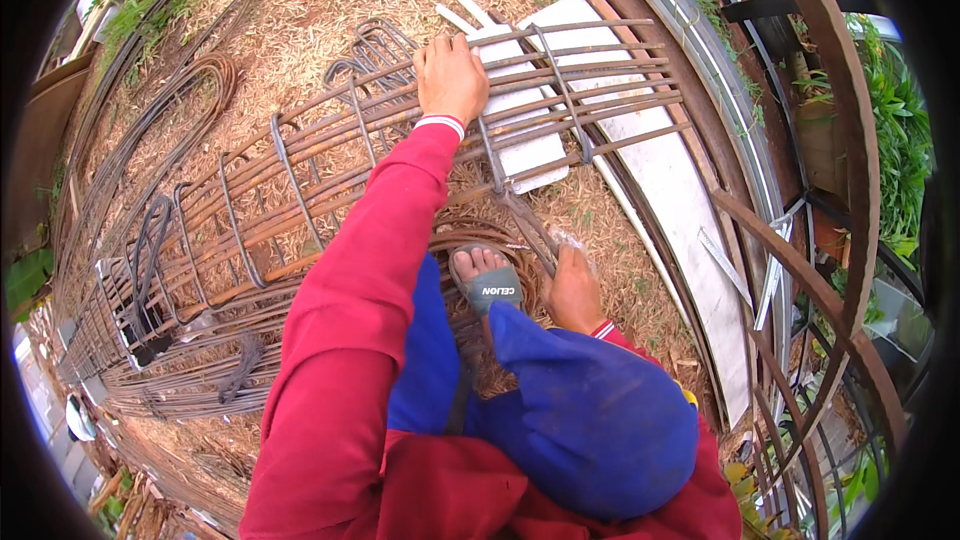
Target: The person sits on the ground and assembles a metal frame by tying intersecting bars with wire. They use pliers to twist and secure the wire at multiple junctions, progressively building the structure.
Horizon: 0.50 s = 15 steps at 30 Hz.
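A long cage of rusty rebar [330, 202], with square stirrups set across its bars, lies in front of me. Near its right end my left hand [450, 82] is closed over the upper bars. My right hand [574, 290], low beside my bent knee, grips the handles of a pair of tying pincers [532, 228]. The pincers' jaws meet the lower bar by the foot of a stirrup [491, 155]. Any tie wire at that spot is too small to make out. A wisp of clear plastic shows by my right fingers.
White boards [672, 172] lie beneath and beyond the cage's right end. Loose stirrups [372, 52] are piled behind it. Bundled bars [190, 380] and coiled rods [205, 70] lie at left; a brown metal frame [860, 130] curves along the right. Straw-like litter covers the soil.
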Each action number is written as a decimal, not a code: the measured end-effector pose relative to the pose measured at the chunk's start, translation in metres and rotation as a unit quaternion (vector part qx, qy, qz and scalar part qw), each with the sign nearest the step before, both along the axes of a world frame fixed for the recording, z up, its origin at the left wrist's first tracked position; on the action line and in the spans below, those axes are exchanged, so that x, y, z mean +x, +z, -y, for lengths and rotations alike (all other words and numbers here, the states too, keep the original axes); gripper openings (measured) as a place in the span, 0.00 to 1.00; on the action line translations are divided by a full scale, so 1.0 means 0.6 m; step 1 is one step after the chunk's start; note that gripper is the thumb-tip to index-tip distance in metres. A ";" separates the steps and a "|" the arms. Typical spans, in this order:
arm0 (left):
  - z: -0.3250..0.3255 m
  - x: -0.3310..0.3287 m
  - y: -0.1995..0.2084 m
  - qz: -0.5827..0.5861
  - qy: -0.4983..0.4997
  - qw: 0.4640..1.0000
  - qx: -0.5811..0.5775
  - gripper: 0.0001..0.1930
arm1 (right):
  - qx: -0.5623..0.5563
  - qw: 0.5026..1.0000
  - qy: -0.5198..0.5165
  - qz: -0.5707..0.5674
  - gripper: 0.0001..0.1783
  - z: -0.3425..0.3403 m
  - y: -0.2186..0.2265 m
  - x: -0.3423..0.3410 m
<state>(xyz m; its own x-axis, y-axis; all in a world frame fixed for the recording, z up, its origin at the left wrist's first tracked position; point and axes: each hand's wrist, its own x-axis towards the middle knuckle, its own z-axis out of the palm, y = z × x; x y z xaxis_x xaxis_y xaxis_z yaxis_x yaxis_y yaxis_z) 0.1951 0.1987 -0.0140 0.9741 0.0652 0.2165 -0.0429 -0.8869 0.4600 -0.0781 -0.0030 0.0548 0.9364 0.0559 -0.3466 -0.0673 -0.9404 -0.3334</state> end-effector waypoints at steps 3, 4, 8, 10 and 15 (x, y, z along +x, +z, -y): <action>-0.001 -0.003 -0.014 0.055 -0.002 0.998 -0.007 0.18 | 0.041 0.998 -0.030 -0.023 0.27 0.000 -0.043 -0.003; -0.001 -0.002 -0.014 0.073 0.001 0.997 -0.006 0.17 | 0.059 0.997 -0.043 -0.033 0.29 -0.001 -0.059 0.001; 0.000 0.005 -0.010 0.000 0.006 1.000 -0.010 0.18 | 0.111 0.990 -0.075 -0.050 0.31 0.001 -0.081 0.011; -0.001 0.005 -0.011 0.041 0.007 0.999 -0.006 0.19 | 0.117 0.990 -0.072 -0.011 0.30 0.004 -0.061 0.015; -0.001 0.000 -0.017 0.025 0.005 1.000 0.002 0.20 | -0.087 0.994 0.059 0.005 0.11 0.014 0.040 0.044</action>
<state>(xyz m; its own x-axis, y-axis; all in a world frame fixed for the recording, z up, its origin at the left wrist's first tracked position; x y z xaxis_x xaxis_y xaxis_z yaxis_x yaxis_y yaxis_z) 0.1953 0.1991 -0.0240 0.9613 0.0734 0.2654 -0.0576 -0.8889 0.4545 -0.0520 -0.0112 0.0789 0.9298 0.1065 -0.3522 0.0501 -0.9849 -0.1657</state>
